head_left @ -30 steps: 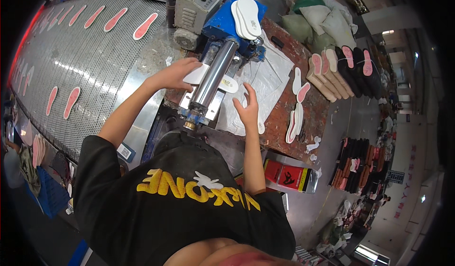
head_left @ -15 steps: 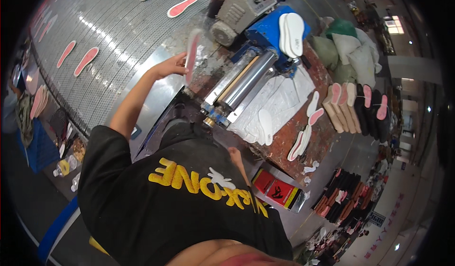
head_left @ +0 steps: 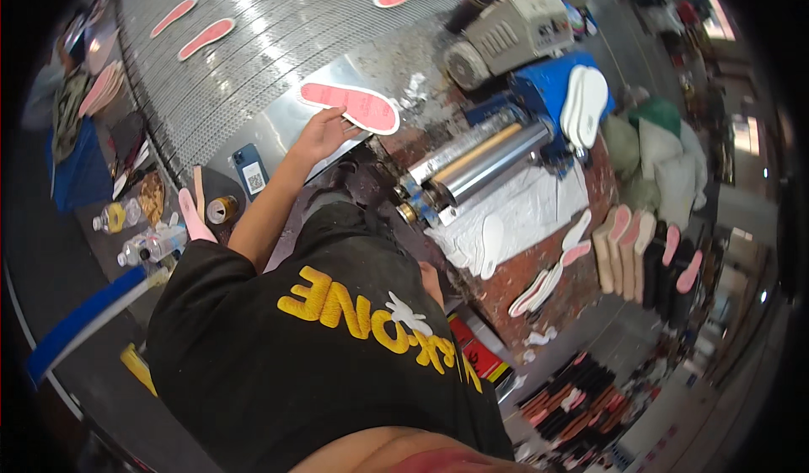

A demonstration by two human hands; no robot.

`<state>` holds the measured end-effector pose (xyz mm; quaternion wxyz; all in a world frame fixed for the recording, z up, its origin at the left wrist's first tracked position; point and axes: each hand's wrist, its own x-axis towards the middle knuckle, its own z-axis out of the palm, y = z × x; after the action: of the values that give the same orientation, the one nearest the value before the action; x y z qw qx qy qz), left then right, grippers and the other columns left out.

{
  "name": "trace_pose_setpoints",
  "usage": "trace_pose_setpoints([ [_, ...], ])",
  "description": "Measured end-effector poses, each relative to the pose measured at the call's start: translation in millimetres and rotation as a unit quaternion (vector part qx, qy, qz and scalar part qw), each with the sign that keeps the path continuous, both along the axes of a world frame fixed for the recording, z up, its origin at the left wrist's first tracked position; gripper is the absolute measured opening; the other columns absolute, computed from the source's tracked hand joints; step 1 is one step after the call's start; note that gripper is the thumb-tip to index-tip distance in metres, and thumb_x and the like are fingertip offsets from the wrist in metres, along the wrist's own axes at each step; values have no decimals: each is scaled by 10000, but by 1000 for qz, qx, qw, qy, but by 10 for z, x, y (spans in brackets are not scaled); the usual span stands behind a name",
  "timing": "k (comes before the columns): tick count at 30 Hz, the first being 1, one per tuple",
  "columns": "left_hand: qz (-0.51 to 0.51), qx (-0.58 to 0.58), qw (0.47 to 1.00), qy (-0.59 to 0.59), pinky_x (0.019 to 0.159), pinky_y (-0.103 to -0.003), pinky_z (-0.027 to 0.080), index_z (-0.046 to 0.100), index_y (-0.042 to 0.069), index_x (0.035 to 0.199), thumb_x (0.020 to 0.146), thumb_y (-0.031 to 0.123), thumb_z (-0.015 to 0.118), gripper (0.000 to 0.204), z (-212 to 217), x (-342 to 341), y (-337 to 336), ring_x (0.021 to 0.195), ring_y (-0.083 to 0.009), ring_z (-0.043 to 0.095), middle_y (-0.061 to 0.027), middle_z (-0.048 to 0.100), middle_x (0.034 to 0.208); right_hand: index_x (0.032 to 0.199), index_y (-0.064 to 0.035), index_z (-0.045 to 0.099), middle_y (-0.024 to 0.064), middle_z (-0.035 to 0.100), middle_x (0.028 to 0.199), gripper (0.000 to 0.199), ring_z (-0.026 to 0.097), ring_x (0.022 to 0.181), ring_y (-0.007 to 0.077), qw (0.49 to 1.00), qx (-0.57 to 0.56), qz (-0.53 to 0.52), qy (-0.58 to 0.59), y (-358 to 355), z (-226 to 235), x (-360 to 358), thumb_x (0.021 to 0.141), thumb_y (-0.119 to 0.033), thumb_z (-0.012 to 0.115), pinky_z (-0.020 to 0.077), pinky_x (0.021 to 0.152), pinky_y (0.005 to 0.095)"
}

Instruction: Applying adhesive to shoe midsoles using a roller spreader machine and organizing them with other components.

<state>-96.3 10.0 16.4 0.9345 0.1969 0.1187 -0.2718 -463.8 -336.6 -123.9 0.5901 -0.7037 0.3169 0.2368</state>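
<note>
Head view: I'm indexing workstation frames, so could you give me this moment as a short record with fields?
Left hand: the left hand holds a flat pink-and-white shoe insole by its edge, pink face up
Right hand: the right hand is by the waist, partly hidden; grip unclear
Machine: a shiny silver metal roller beside a blue metal housing
On housing: stacked white insoles
Upper left: a grey metal mesh surface bearing pink-and-white insoles
Near left forearm: a dark blue phone-shaped object
</note>
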Motion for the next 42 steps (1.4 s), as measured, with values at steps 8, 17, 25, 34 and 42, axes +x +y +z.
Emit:
trace_pose_setpoints([
  [8, 186, 6, 965, 183, 1001, -474, 356, 432, -34, 1173, 866, 185, 520, 387, -519, 308, 914, 1141, -339, 463, -206, 496, 1194, 987, 56, 594, 97, 630, 879, 244, 590, 814, 166, 998, 42, 7, 44, 73, 490, 329, 781, 7, 473, 453, 741, 249],
  [17, 344, 150, 912, 168, 961, -456, 419, 470, -4, 1079, 878, 167, 513, 268, -1017, -160, 2337, 1190, -334, 451, -170, 471, 1253, 1009, -37, 597, 44, 627, 841, 222, 573, 704, 114, 993, -48, 20, 109, -44, 787, 594, 805, -104, 540, 457, 589, 269],
  [25, 61, 242, 950, 187, 645, -315, 517, 566, 78, 1036, 841, 234, 571, 250, -1140, -436, 1160, 775, -197, 616, -87, 635, 928, 959, 15, 624, 78, 641, 861, 198, 585, 803, 148, 992, 79, -9, 93, -115, 42, 187, 799, -44, 523, 466, 720, 265],
  [34, -322, 560, 748, -155, 492, -232, 407, 589, 63, 844, 788, 129, 549, 95, -1112, -372, 140, 579, -106, 533, -38, 580, 700, 752, -28, 628, 47, 573, 624, 122, 535, 540, 143, 994, 17, -53, 94, 83, 225, 262, 717, -110, 544, 448, 504, 293],
  [42, -304, 639, 615, -348, 615, -310, 454, 566, -16, 757, 770, 87, 481, 134, -1499, -196, 134, 646, -180, 560, -102, 590, 671, 588, -64, 583, 26, 519, 538, 115, 488, 462, 129, 997, -46, -60, 23, 173, -113, 194, 680, -116, 535, 375, 419, 303],
])
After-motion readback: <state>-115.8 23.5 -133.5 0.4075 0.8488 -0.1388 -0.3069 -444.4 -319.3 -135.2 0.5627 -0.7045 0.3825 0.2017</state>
